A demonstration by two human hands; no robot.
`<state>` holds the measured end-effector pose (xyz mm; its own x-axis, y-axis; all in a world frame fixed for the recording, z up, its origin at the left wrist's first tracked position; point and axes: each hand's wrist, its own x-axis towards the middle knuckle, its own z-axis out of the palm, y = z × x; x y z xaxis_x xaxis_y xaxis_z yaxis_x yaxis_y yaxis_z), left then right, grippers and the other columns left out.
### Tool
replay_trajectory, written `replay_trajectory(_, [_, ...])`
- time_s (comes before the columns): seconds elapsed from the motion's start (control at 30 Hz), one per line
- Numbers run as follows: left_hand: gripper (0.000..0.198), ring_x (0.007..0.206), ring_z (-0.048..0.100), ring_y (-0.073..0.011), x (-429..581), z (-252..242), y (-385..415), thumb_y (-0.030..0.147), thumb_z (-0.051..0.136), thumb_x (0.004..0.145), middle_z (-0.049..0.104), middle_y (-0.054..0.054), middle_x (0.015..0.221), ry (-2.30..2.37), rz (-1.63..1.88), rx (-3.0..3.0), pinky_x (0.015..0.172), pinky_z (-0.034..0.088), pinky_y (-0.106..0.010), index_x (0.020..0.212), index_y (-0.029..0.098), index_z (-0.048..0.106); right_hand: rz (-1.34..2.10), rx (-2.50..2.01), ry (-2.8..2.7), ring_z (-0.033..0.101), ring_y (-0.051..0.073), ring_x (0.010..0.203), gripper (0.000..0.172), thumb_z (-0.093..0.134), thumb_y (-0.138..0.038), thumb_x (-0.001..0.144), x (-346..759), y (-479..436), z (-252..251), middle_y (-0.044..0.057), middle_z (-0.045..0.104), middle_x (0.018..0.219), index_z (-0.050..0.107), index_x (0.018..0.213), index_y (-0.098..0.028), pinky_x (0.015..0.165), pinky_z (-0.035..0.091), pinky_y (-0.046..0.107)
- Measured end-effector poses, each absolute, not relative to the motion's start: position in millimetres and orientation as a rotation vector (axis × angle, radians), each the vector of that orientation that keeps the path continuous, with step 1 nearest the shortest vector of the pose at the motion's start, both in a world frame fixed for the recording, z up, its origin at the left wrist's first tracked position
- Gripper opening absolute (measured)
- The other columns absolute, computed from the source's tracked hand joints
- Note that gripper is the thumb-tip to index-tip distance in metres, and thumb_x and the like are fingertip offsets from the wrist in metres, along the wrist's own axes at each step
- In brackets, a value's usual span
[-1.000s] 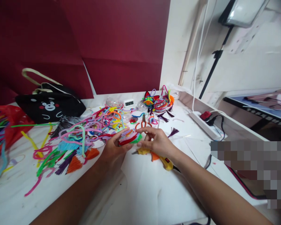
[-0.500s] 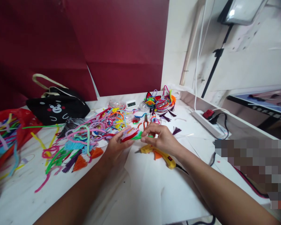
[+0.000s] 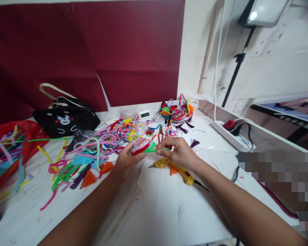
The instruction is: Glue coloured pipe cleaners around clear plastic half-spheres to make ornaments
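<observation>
My left hand point(image 3: 125, 160) is closed round a small round piece point(image 3: 141, 147) wound from red, white and green pipe cleaners, held just above the white table point(image 3: 169, 212). My right hand point(image 3: 177, 152) pinches a green pipe cleaner end point(image 3: 159, 149) that sticks out of that piece to the right. A yellow glue gun point(image 3: 173, 168) lies on the table right under my right hand.
A heap of coloured pipe cleaners point(image 3: 97, 143) spreads left of my hands. Behind are orange pliers point(image 3: 160, 134), a small white clock point(image 3: 144, 114), finished wire shapes point(image 3: 176, 112) and a black bear bag point(image 3: 64, 119). A red bag point(image 3: 23, 136) lies far left, a power strip point(image 3: 231, 135) on the right.
My hands with the piece have stayed close together while the view drifted left. My right fingers have drawn the green strand a little further out to the right.
</observation>
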<state>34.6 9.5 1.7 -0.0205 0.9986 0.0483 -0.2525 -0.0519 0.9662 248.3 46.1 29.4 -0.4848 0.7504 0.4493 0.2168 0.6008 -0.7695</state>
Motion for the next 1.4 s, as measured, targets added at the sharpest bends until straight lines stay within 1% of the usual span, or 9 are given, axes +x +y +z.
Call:
replay_trajectory(0.13, [0.080,0.128,0.056,-0.0343,36.5,3.6,7.8,0.022,0.089,0.064,0.064,-0.011,0.134,1.002,1.368,1.052,0.104,0.048,-0.041,0.136,0.021,0.054,0.812,-0.773,-2.031,0.057,0.013,0.072,0.006,0.068,-0.016,0.082,246.9,47.6,28.5,0.001,0.068,0.079,0.070,0.076,-0.017,0.068,0.041,0.025])
replay_trajectory(0.37, [0.083,0.130,0.053,-0.0361,40.9,9.2,5.7,0.020,0.091,0.059,0.062,-0.017,0.135,1.004,1.364,1.021,0.110,0.043,-0.046,0.133,0.013,0.054,0.801,-0.818,-2.036,0.057,0.014,0.073,0.007,0.066,-0.014,0.083,246.7,51.9,25.3,0.001,0.066,0.078,0.068,0.076,-0.016,0.069,0.041,0.025])
replay_trajectory(0.57, [0.082,0.125,0.058,-0.0358,41.4,7.0,4.8,0.021,0.090,0.058,0.066,-0.014,0.132,0.983,1.352,1.033,0.107,0.047,-0.045,0.133,0.018,0.056,0.811,-0.926,-2.030,0.051,0.013,0.066,0.009,0.068,-0.019,0.083,246.4,53.4,23.6,-0.001,0.061,0.069,0.065,0.074,-0.016,0.063,0.037,0.024])
replay_trajectory(0.7, [0.078,0.124,0.059,-0.0351,40.0,5.0,6.2,0.021,0.089,0.059,0.067,-0.013,0.131,0.987,1.354,1.043,0.105,0.048,-0.043,0.131,0.019,0.058,0.821,-0.920,-2.026,0.049,0.012,0.065,0.010,0.065,-0.018,0.083,245.4,52.7,24.4,-0.002,0.058,0.068,0.064,0.074,-0.016,0.062,0.036,0.024])
replay_trajectory(0.93, [0.072,0.127,0.056,-0.0356,37.7,4.2,7.5,0.024,0.088,0.060,0.068,-0.012,0.129,1.003,1.333,1.108,0.106,0.048,-0.042,0.127,0.020,0.063,0.810,-0.946,-2.014,0.045,0.011,0.062,0.010,0.066,-0.021,0.083,244.8,54.2,22.4,-0.003,0.054,0.064,0.063,0.074,-0.017,0.059,0.033,0.024])
replay_trajectory(1.07, [0.066,0.124,0.058,-0.0367,36.2,4.5,7.0,0.024,0.086,0.064,0.070,-0.008,0.126,0.952,1.300,1.131,0.104,0.049,-0.043,0.127,0.022,0.063,0.874,-0.940,-1.982,0.043,0.010,0.059,0.013,0.067,-0.022,0.082,244.2,52.5,24.2,-0.004,0.051,0.062,0.062,0.071,-0.016,0.057,0.032,0.023])
replay_trajectory(1.17, [0.066,0.125,0.057,-0.0369,34.7,4.6,7.0,0.024,0.086,0.063,0.070,-0.008,0.126,0.935,1.289,1.131,0.106,0.047,-0.043,0.125,0.022,0.064,0.960,-0.910,-1.939,0.043,0.010,0.058,0.014,0.068,-0.023,0.080,243.8,51.5,25.1,-0.005,0.051,0.060,0.062,0.070,-0.016,0.056,0.032,0.023])
replay_trajectory(1.27, [0.070,0.124,0.059,-0.0378,33.9,4.4,6.8,0.025,0.087,0.059,0.070,-0.012,0.124,0.918,1.287,1.111,0.106,0.047,-0.046,0.125,0.020,0.065,1.072,-0.863,-1.875,0.043,0.009,0.056,0.016,0.071,-0.028,0.077,243.3,52.6,23.0,-0.005,0.051,0.059,0.062,0.070,-0.016,0.054,0.031,0.023])
replay_trajectory(1.4, [0.068,0.119,0.062,-0.0378,35.0,4.4,5.1,0.027,0.087,0.058,0.072,-0.012,0.122,0.911,1.277,1.079,0.104,0.047,-0.048,0.123,0.021,0.066,1.220,-0.784,-1.796,0.042,0.009,0.054,0.030,0.076,-0.043,0.071,242.7,56.2,19.3,-0.005,0.051,0.058,0.062,0.069,-0.016,0.052,0.031,0.023])
